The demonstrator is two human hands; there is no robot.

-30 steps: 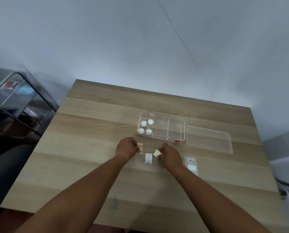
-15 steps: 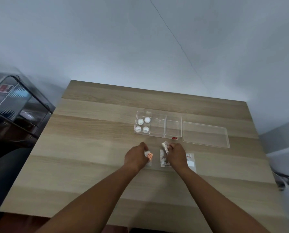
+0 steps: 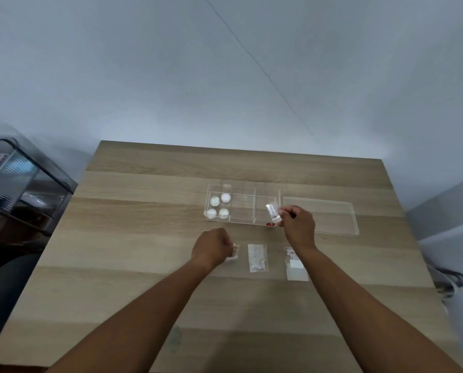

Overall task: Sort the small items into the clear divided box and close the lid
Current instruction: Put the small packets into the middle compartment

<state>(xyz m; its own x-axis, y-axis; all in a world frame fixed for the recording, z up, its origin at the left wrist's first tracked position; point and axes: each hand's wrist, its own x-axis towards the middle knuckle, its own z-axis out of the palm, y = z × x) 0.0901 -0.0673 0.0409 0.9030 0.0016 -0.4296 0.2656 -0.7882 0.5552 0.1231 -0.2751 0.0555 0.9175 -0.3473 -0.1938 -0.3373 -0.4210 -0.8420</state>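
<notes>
We log the right hand [image 3: 298,227] raised over the front right corner of the clear divided box [image 3: 242,204], fingertips pinched on a small clear packet [image 3: 273,212]. The packet hangs tilted over the box's rightmost compartment; whether it touches the box wall we cannot tell. Its contents read only as pale specks.

The left hand [image 3: 211,247] sits in front of the box, low over the bench [image 3: 144,238], fingers curled around a second small packet [image 3: 233,253], of which only an edge with a reddish tint shows. We cannot tell whether this packet is lifted or still flat on the bench.

Outward from the hands: a third packet [image 3: 257,258] lies flat on the bench in front of the box, between the two forearms, apart from both hands. A fourth packet [image 3: 294,266], with a white label, lies in front of the box's right end, partly under the right forearm.

The box stands open. Its left compartment holds four white balls [image 3: 219,207] in a loose square. The middle compartment looks bare, though glare makes this uncertain. A small red label [image 3: 270,224] marks the front wall near the right end.

The clear lid [image 3: 330,219] lies flat on the bench just right of the box, not on it.

Left of the box, off the bench edge, a dark glass-sided cabinet [image 3: 18,184] stands, blurred.
</notes>
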